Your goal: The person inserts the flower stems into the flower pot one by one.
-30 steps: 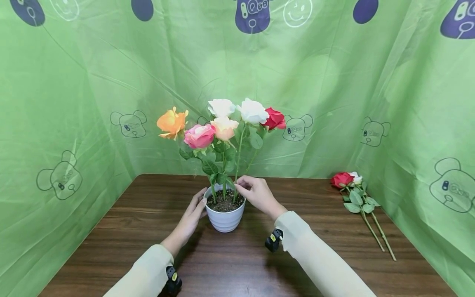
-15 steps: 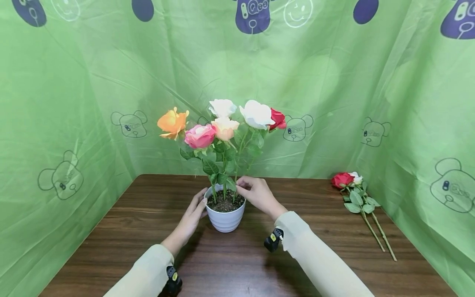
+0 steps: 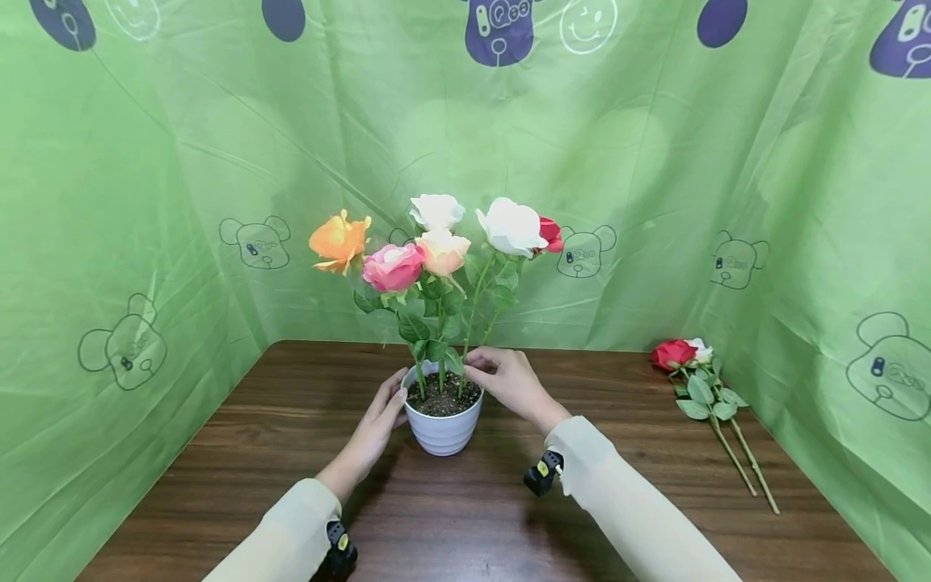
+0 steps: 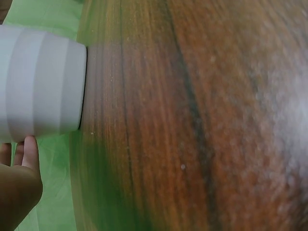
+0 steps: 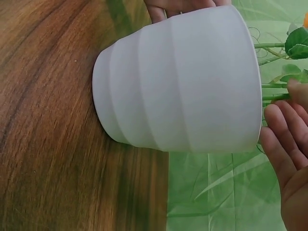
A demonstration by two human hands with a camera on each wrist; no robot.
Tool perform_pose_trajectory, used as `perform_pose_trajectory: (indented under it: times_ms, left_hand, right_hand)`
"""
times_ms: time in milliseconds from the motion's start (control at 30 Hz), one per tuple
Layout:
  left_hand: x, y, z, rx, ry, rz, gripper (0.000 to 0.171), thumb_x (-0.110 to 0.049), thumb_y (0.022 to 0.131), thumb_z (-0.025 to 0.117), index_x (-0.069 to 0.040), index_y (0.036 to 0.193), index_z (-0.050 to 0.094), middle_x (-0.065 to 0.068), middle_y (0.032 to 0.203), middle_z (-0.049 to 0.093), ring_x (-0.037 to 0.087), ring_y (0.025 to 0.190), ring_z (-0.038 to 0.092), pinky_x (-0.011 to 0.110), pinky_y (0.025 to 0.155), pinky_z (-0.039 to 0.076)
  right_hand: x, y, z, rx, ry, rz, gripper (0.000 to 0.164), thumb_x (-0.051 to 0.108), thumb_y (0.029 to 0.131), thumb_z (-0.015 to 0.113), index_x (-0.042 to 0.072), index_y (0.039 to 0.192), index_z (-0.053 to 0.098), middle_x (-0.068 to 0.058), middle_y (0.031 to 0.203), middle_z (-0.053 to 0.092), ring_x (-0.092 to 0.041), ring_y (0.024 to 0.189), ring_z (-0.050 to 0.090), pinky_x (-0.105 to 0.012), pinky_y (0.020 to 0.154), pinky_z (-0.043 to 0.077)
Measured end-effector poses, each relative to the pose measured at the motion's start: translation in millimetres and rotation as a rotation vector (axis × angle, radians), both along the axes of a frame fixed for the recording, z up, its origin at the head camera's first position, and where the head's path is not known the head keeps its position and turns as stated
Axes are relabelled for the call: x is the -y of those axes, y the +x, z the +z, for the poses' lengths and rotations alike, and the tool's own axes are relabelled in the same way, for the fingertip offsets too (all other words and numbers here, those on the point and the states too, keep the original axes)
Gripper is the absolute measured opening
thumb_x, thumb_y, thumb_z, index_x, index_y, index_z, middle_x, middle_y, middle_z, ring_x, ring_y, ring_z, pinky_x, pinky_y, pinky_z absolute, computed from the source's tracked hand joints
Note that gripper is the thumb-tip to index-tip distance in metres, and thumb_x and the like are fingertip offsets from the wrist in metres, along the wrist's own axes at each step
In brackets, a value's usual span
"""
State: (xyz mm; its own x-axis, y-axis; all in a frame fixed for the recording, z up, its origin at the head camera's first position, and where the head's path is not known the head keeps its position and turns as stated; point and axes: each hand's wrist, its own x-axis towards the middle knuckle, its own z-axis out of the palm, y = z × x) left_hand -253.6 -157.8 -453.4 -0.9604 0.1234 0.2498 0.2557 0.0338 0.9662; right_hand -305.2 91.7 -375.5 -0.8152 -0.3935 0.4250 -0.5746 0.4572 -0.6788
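Observation:
A white ribbed flowerpot (image 3: pixel 442 432) with dark soil stands upright on the table, bearing several long-stemmed roses. My right hand (image 3: pixel 509 380) pinches the low part of a green stem at the pot's right rim; this stem rises to the right-hand white rose (image 3: pixel 511 227). In the right wrist view, thumb and fingers (image 5: pixel 284 132) meet at the stem just over the rim. My left hand (image 3: pixel 378 416) rests against the pot's left side, fingertips (image 4: pixel 31 144) on its wall. Around the white rose stand orange (image 3: pixel 340 241), pink (image 3: pixel 393 267), peach (image 3: pixel 442 251) and red (image 3: pixel 550 234) blooms.
On the right of the brown wooden table (image 3: pixel 284 436) lie two loose roses, one red (image 3: pixel 673 354) and one white (image 3: pixel 701 350), with stems toward the front. A green printed curtain (image 3: pixel 625 162) encloses the back and sides.
The right-hand white rose has leaned further right and a little down, covering more of the red bloom behind it. Both hands keep their places at the pot.

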Motion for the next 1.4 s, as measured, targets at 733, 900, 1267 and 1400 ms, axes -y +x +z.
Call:
perform_pose_trajectory:
  times_ms: [733, 900, 1267, 1400]
  left_hand:
    - [-0.9, 0.9, 0.9, 0.003, -0.001, 0.003, 0.053, -0.029, 0.11, 0.039, -0.009, 0.158, 0.025, 0.023, 0.158, 0.028, 0.038, 0.143, 0.03, 0.056, 0.112, 0.034]
    - [-1.1, 0.4, 1.0, 0.007, -0.001, 0.008, 0.053, -0.029, 0.11, 0.039, -0.011, 0.158, 0.026, 0.022, 0.158, 0.029, 0.037, 0.143, 0.031, 0.056, 0.112, 0.034]
    - [-1.1, 0.2, 0.7, 0.013, -0.01, 0.011, 0.054, -0.031, 0.11, 0.038, -0.011, 0.158, 0.024, 0.022, 0.158, 0.027, 0.036, 0.144, 0.029, 0.056, 0.112, 0.034]
    - [-1.1, 0.4, 0.5, 0.018, -0.01, 0.01, 0.053, -0.031, 0.11, 0.039, -0.012, 0.158, 0.025, 0.022, 0.158, 0.027, 0.036, 0.144, 0.029, 0.056, 0.112, 0.034]
  right_hand:
    - [0.0, 2.0, -2.6, -0.046, -0.065, 0.006, 0.007, 0.012, 0.09, 0.075, 0.012, 0.097, 0.074, 0.003, 0.088, 0.074, -0.01, 0.079, 0.068, -0.028, 0.075, 0.057]
    - [1.3, 0.6, -0.4, -0.158, -0.002, 0.063, 0.01, 0.006, 0.091, 0.071, 0.006, 0.101, 0.074, -0.002, 0.092, 0.075, -0.014, 0.084, 0.068, -0.028, 0.077, 0.057]
    - [1.4, -2.2, 0.5, -0.172, 0.023, 0.062, 0.015, 0.006, 0.092, 0.069, 0.008, 0.106, 0.075, -0.002, 0.093, 0.075, -0.013, 0.083, 0.069, -0.032, 0.077, 0.058]
    - [-0.6, -2.0, -0.4, -0.135, 0.023, 0.035, 0.016, 0.01, 0.093, 0.071, 0.011, 0.108, 0.075, 0.0, 0.094, 0.075, -0.011, 0.084, 0.069, -0.032, 0.078, 0.058]
